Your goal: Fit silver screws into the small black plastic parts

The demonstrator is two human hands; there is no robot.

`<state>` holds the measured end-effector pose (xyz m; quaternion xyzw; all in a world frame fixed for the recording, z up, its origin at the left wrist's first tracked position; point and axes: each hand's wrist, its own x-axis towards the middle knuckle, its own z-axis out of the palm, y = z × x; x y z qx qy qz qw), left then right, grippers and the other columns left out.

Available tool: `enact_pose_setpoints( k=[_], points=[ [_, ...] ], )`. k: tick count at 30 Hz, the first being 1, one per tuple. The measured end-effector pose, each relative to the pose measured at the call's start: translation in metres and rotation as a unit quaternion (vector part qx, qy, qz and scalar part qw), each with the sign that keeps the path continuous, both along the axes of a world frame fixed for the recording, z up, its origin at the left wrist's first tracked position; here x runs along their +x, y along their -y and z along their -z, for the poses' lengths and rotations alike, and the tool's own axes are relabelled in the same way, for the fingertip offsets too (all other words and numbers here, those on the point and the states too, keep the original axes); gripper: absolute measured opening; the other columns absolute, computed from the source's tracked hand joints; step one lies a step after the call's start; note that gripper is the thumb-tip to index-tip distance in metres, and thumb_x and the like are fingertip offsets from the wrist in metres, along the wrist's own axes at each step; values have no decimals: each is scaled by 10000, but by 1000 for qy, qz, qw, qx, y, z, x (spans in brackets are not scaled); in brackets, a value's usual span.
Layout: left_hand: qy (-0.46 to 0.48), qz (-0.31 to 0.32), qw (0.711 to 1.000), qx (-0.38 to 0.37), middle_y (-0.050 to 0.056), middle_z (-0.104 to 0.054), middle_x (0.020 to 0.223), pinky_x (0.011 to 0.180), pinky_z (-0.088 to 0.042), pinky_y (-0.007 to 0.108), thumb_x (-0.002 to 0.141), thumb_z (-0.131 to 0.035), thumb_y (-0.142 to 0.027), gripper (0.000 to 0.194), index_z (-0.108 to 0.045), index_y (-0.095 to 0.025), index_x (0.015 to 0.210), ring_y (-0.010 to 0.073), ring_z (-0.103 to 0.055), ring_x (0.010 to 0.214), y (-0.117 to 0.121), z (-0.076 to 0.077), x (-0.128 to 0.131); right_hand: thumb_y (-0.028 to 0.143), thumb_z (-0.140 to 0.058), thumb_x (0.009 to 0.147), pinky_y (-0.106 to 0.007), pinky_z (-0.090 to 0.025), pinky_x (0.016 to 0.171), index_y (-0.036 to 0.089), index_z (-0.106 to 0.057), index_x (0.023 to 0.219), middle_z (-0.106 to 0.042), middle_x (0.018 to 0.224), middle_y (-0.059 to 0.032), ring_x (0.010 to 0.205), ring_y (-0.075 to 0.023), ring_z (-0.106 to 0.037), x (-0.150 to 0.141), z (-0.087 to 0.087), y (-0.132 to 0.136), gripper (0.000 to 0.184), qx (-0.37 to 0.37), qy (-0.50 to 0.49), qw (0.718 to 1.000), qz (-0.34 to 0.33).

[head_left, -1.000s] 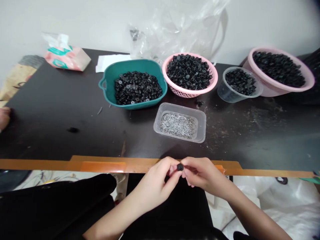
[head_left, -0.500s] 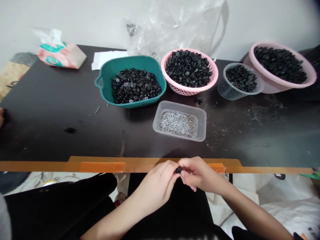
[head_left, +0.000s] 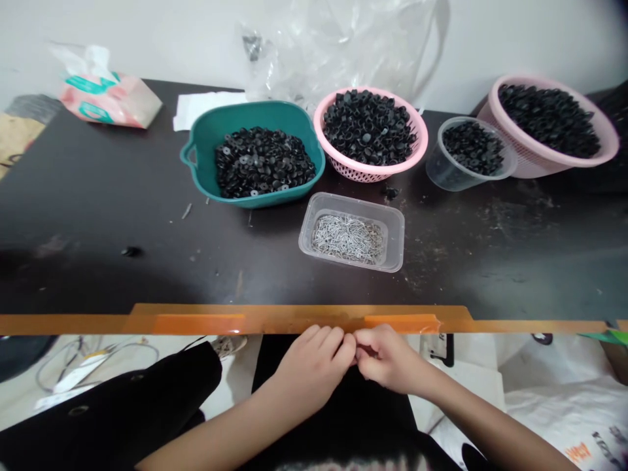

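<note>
My left hand [head_left: 314, 366] and my right hand [head_left: 387, 358] meet just below the orange-taped table edge [head_left: 196, 324], fingertips pinched together. A small black rubber piece [head_left: 367, 351] sits between them, almost hidden by my fingers. On the dark table beyond stand a teal basket [head_left: 245, 114] of black washers, a pink basket [head_left: 358, 174] of black rubber caps, and a clear plastic cup [head_left: 444, 171] of small black parts. A larger pink basket [head_left: 520, 169] holds more black parts. Nearest my hands is a clear plastic tray [head_left: 353, 203] of short metal nails.
A tissue pack [head_left: 110, 101], white paper [head_left: 201, 108] and a clear plastic bag [head_left: 338, 46] lie at the table's back by the wall. One black piece [head_left: 131, 251] lies loose on the table. Dark trousers lie under my arms.
My view has tilted down, so the table sits higher in the picture. My hands have dropped lower, and the black piece is now mostly covered. The other person's hand at the left edge has gone.
</note>
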<state>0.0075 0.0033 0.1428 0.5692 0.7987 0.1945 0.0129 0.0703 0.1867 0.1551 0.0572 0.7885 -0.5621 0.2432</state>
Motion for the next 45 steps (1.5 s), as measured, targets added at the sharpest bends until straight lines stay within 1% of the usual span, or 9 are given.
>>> enact_pose_setpoints(
  k=[6,14,20,23,28,31,35,41,45],
  points=[
    [14,-8,999,38,51,-566,785,698,-391,366,1046,-316,-283,333,-585,-131,922,208,-492,700,-6,2,-1,84,-436,700,-175,-274,379,169,-474,599,-467,462,54,371,-76,-446,2,-3,-2,138,-67,100,992,27],
    [151,-48,985,73,45,-576,780,647,-459,332,1056,-297,-314,360,-533,-152,838,182,-521,674,-13,1,9,54,-431,717,-142,-306,396,157,-483,605,-463,411,67,357,-59,-458,6,-6,-10,161,-147,99,984,37],
    [167,-28,985,24,50,-599,824,702,-519,358,1043,-351,-266,268,-539,-145,896,199,-563,719,-9,-3,10,79,-405,722,-150,-324,374,160,-509,711,-537,498,56,362,-64,-472,2,-5,-15,132,-187,187,964,2],
    [162,14,982,-93,85,-625,883,733,-539,401,1021,-409,-246,225,-576,-121,940,240,-605,776,-6,1,16,112,-433,742,-155,-326,379,155,-540,750,-571,583,41,397,-56,-462,8,7,-13,116,-136,206,968,-31],
    [249,82,917,-301,125,-687,935,759,-553,401,997,-503,-309,267,-636,-85,1053,290,-683,839,1,34,38,120,-459,730,-161,-310,418,152,-514,644,-500,530,36,454,-61,-419,38,52,8,107,-106,279,949,-100],
    [285,98,901,-314,116,-715,926,720,-549,348,996,-503,-326,297,-653,-89,1096,274,-706,809,7,60,49,121,-428,720,-182,-261,381,166,-485,612,-452,502,42,403,-67,-368,52,75,21,130,-96,322,936,-102],
    [326,118,886,-307,131,-722,1014,781,-543,351,1001,-468,-331,341,-643,-96,1177,287,-713,888,13,80,52,150,-428,729,-216,-266,390,175,-470,558,-438,458,31,370,-86,-370,58,87,31,177,-70,347,929,-107],
    [375,113,863,-318,157,-713,1059,828,-531,374,962,-533,-370,398,-635,-91,1227,324,-703,950,16,85,54,171,-539,709,-226,-289,485,154,-603,679,-512,558,27,501,-96,-442,65,93,38,72,-25,317,944,-89],
    [406,94,846,-331,121,-713,1050,854,-515,334,966,-502,-313,325,-646,-119,1183,281,-697,959,16,81,54,131,-503,713,-222,-294,493,148,-579,646,-490,533,31,497,-92,-438,70,102,41,103,-36,327,942,-70]
  ],
)
